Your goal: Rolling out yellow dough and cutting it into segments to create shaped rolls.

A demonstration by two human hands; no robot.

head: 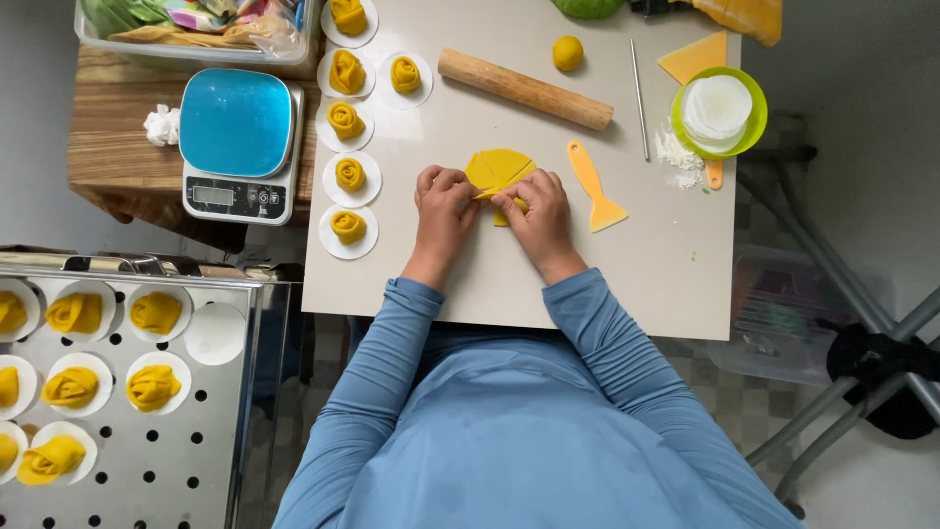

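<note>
Overlapping yellow dough rounds [499,168] lie flat on the white work board [636,255]. My left hand [444,208] and my right hand [537,214] both pinch the near edge of this dough, fingers curled on it. Several finished yellow dough roses [350,174] sit on white paper rounds in a row to the left of my left hand. A yellow plastic scraper [594,186] lies just right of my right hand.
A wooden rolling pin [524,89], a yellow dough ball [567,53] and a metal skewer [638,98] lie farther back. A green bowl of paper rounds [720,110] stands at the right. A blue-topped kitchen scale [237,145] is left; a perforated steel tray [147,460] holds more roses.
</note>
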